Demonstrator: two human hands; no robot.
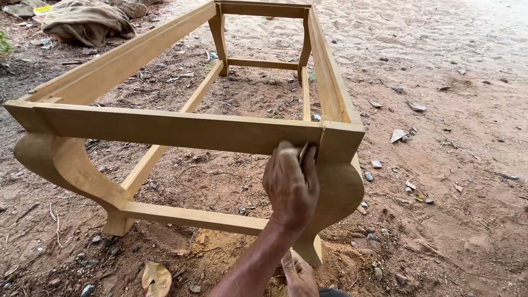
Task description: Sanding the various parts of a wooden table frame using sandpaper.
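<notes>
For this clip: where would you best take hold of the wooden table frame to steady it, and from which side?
Grip the near top rail of the wooden table frame from above, on the near side: it is straight, flat-faced and bare left of the right hand, whereas the curved legs offer no even hold.

One head-worn view here. It looks down and forward, close over the wooden table frame (181, 129) standing on sandy ground (467, 165).

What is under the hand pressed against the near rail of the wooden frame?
A small folded sheet, likely sandpaper, pokes out beneath the fingers of the left hand, pressed against the wooden frame by its corner leg. Most of the sheet is covered by the hand.
</notes>
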